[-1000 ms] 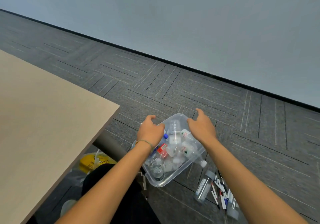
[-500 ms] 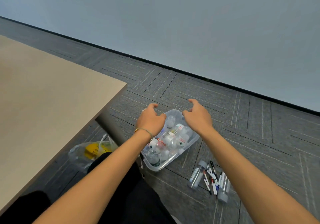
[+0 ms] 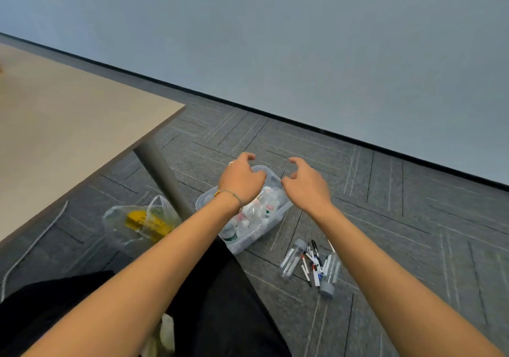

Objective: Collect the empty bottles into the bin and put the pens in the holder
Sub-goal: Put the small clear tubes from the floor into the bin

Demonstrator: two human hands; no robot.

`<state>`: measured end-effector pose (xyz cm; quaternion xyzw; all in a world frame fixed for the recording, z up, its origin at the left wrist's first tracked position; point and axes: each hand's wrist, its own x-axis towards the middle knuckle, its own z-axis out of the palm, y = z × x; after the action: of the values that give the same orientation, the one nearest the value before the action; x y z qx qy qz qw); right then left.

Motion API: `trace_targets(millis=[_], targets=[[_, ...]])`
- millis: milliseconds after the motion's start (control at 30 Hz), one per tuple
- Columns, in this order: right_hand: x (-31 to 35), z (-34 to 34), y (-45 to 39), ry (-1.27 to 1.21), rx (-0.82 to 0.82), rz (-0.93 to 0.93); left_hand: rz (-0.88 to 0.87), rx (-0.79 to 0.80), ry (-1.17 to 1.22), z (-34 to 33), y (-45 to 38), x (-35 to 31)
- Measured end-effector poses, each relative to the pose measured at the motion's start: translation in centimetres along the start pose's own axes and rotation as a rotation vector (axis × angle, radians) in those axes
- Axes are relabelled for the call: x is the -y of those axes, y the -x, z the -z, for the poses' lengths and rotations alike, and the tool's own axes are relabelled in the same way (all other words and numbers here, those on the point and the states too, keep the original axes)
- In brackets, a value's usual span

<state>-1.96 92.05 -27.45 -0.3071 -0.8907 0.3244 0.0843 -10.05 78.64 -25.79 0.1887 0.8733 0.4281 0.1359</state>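
Grey-blue wall [image 3: 303,39] across the top, taking up more of the view than a second ago; dark skirting line sitting lower. Grey carpet floor [image 3: 399,205] below, more of it showing. Pale wooden counter [image 3: 68,125] at left, its corner now farther from the middle and its round grey leg [image 3: 162,174] uncovered. Clear plastic bin [image 3: 272,180] on the floor, looking smaller and farther off than before, filled with empty bottles [image 3: 259,210]. Thin plastic bag [image 3: 137,224] with something yellow inside, lying left of the bin beside the leg, far more exposed than a second ago. Left hand [image 3: 242,180] above the bin's left rim, fingers loosely curled, grasping nothing; thin bracelet on the wrist. Right hand [image 3: 305,185] above the bin's far right corner, likewise loosely curled and released; whether either touches the rim cannot be told. Both hands closer together than earlier. Two more clear bottles, one [image 3: 292,259] left of and one [image 3: 330,276] right of a scatter of pens [image 3: 312,265], on the floor right of the bin, apart from it. No holder in view.
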Motion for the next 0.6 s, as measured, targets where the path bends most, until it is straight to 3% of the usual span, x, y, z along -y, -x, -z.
trace_targets(millis=[400,600], targets=[[-6.2,4.3,4.6,-0.026,-0.056,-0.079,-0.041,0.072,-0.080,-5.9,4.3,-3.4],[-11.6,3.8,2.8,-0.080,-0.066,-0.160,-0.002,0.216,-0.163,-12.2,2.6,-1.9]])
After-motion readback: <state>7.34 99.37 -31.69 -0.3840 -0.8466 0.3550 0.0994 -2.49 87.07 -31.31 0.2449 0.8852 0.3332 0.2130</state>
